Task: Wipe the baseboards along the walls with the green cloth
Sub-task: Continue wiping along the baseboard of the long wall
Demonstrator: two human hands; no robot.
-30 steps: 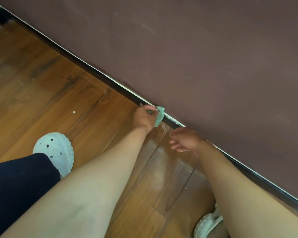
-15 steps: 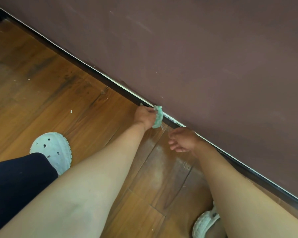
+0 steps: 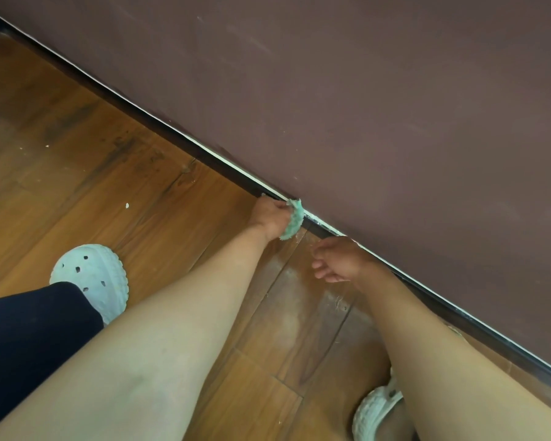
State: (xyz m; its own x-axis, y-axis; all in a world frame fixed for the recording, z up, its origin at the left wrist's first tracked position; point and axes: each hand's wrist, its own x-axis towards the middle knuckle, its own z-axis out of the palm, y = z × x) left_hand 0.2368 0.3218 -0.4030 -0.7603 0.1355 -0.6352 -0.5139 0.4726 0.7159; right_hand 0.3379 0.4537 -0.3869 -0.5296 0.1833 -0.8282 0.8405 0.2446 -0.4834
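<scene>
Green cloth (image 3: 293, 219) bunched in our left hand (image 3: 269, 218), fingers curled round it, cloth touching dark baseboard (image 3: 172, 136) at foot of maroon wall (image 3: 363, 106). Our right hand (image 3: 337, 259) just beside baseboard, over wood floor (image 3: 77, 160), fingers loosely curled, holding nothing. White clog (image 3: 91, 275) left of arm; second clog (image 3: 376, 409) at bottom edge.

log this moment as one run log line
left hand: grips green fuzzy cloth | cloth: pressed against dark baseboard | right hand: holds nothing, fingers loosely curled
</scene>
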